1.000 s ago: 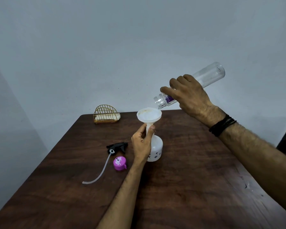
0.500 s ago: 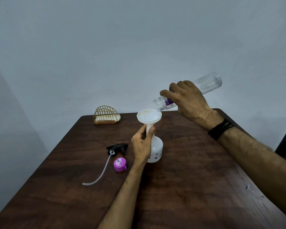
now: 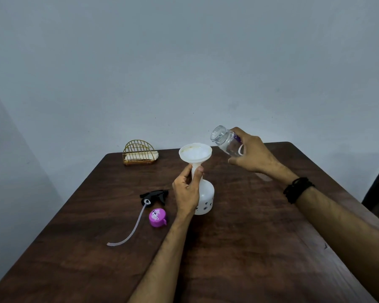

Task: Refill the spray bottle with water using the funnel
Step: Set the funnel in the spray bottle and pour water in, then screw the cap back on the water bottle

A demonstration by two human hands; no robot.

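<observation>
A white spray bottle stands uncapped on the brown table, with a white funnel set in its neck. My left hand pinches the funnel's stem at the bottle neck. My right hand grips a clear water bottle, to the right of the funnel, its open mouth pointing up and toward me. No water is pouring. The black spray head with its long tube lies left of the bottle.
A purple cap lies beside the spray head. A gold wire holder with a white cloth stands at the table's far edge by the wall. The table's right edge runs close to my right forearm.
My right hand has swung the clear bottle down and back from its tilted pouring pose over the funnel, so its mouth is now raised and away from the funnel. My left hand has stayed put.
</observation>
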